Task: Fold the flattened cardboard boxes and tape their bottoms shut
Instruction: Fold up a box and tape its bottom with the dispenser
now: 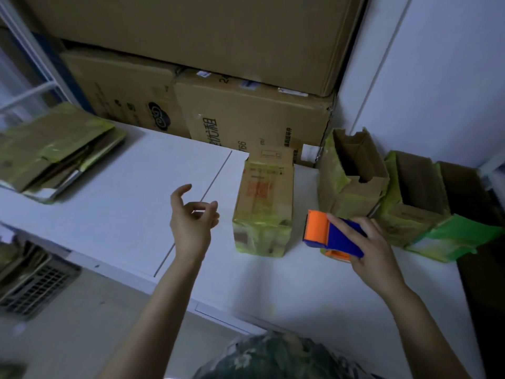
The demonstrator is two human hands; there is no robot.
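Taped box (261, 206) between left hand (192, 217), right hand (367, 242).

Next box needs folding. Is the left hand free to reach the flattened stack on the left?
Probably yes: the left hand holds nothing, and bare table lies between it and the flattened stack.

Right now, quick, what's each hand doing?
Left hand: open, holding nothing.
Right hand: gripping the tape dispenser.
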